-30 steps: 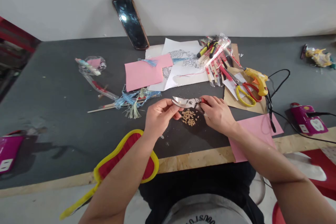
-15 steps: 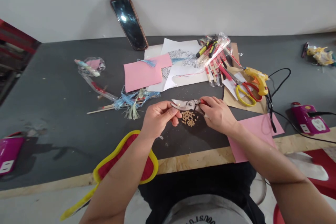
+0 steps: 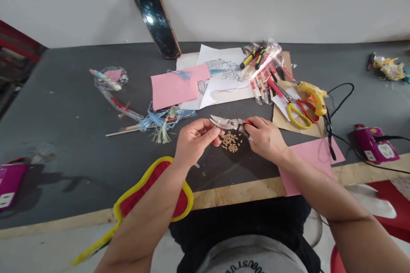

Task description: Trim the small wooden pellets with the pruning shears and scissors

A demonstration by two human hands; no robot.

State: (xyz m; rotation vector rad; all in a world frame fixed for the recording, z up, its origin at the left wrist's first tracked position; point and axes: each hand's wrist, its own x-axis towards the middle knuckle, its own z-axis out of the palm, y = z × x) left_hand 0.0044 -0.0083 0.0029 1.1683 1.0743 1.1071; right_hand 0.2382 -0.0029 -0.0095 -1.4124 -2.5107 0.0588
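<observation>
Steel pruning shears [image 3: 229,123] with red handles are held over the dark mat, jaws pointing left. My right hand [image 3: 265,139] wraps the handles, which it mostly hides. My left hand [image 3: 195,137] pinches the steel jaws near the pivot between thumb and fingers. Directly below the shears lies a small heap of tan granules [image 3: 229,142], possibly wood bits, with a few crumbs scattered nearer the table's front edge.
Pink paper sheets [image 3: 174,87] and a line drawing [image 3: 224,81] lie ahead, beside wrapped chopsticks [image 3: 262,81], scissors [image 3: 297,113] and a hot glue gun [image 3: 315,96]. Blue tassels [image 3: 162,121] lie left. A magenta power strip [image 3: 374,145] sits right.
The shears and both hands have hardly moved. The whole view has shifted slightly, with the table sitting a little higher in the frame.
</observation>
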